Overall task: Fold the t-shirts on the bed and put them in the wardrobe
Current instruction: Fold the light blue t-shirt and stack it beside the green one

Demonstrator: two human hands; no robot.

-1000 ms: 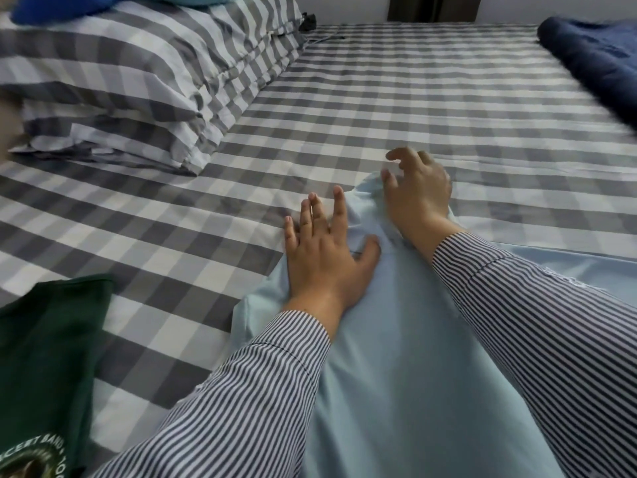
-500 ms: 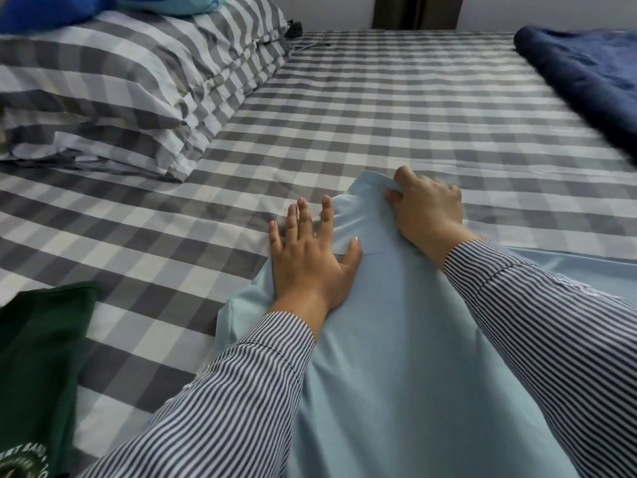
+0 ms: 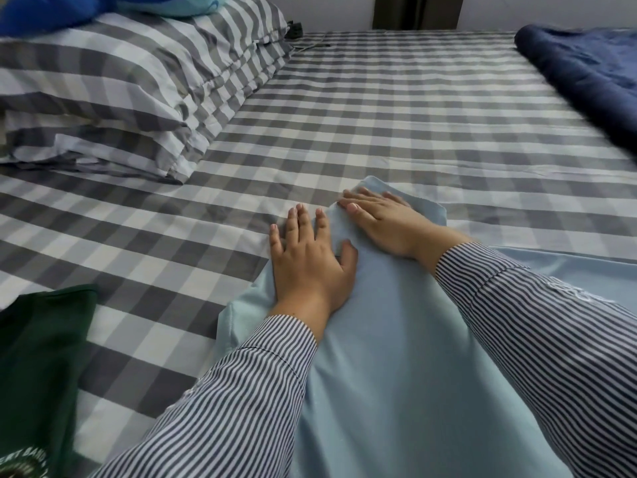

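A light blue t-shirt (image 3: 389, 357) lies spread on the grey checked bed (image 3: 396, 108), reaching from the bottom of the view up to the middle. My left hand (image 3: 310, 257) lies flat on its left edge, fingers straight, partly over the sheet. My right hand (image 3: 382, 219) presses flat on the shirt's far end, fingers pointing left. A dark green t-shirt (image 3: 38, 374) with a printed emblem lies at the bottom left, apart from both hands.
Grey checked pillows (image 3: 131, 88) are stacked at the upper left with blue fabric (image 3: 44, 12) on top. A dark navy blanket (image 3: 593, 74) lies along the right edge. A dark doorway or post (image 3: 413, 10) stands beyond the bed.
My right hand gripped the shirt's far end, then flattened out on it. My left hand stayed pressed on the left edge.
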